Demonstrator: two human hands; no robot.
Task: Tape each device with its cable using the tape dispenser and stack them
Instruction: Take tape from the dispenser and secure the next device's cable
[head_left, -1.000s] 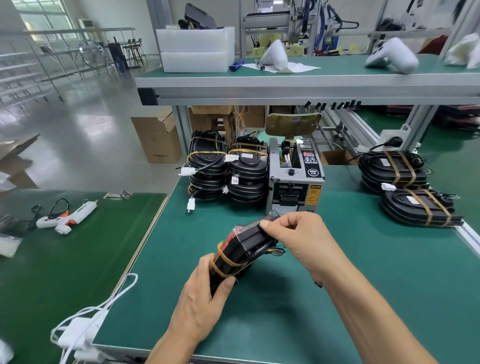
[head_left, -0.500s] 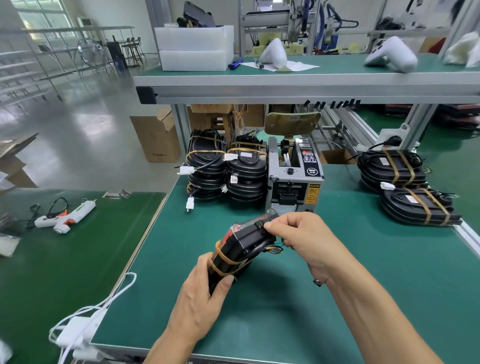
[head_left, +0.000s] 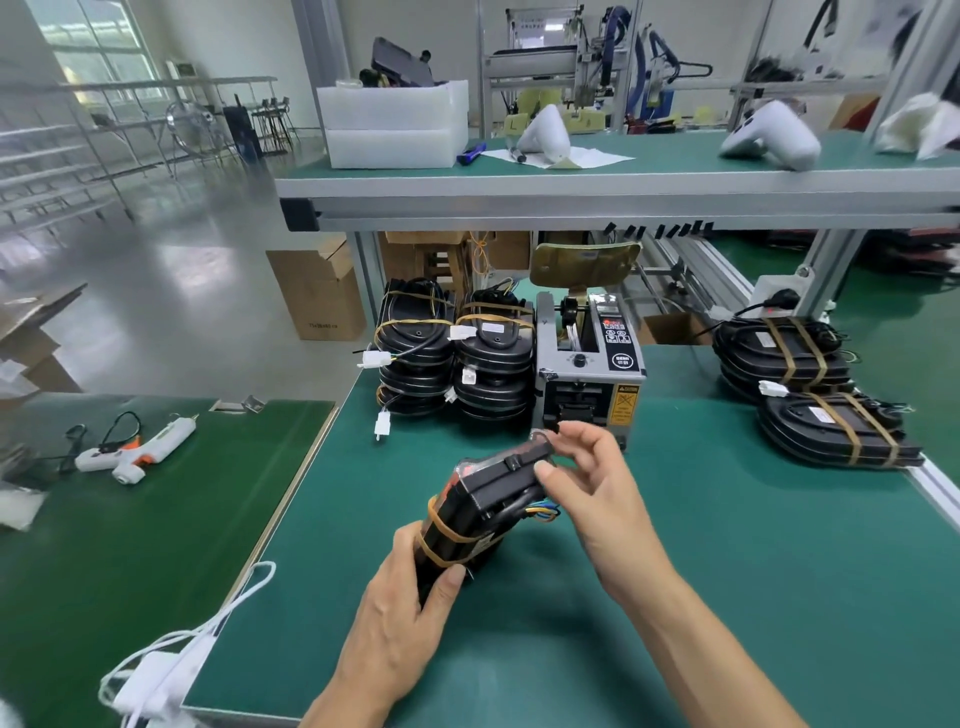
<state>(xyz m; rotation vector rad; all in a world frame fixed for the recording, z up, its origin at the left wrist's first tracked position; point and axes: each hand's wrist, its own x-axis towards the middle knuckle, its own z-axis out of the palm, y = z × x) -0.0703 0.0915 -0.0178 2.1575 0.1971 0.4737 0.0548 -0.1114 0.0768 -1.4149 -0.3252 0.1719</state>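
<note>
Fingers (head_left: 545, 470) on one device (head_left: 488, 499)

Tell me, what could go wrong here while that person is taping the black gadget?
The device is held tilted above the table, gripped low by the left hand; it might slip. The right hand pinches a clear tape strip at its top end; this could fold and stick to itself. The loose cable with coloured wires may escape the wrap.
</note>
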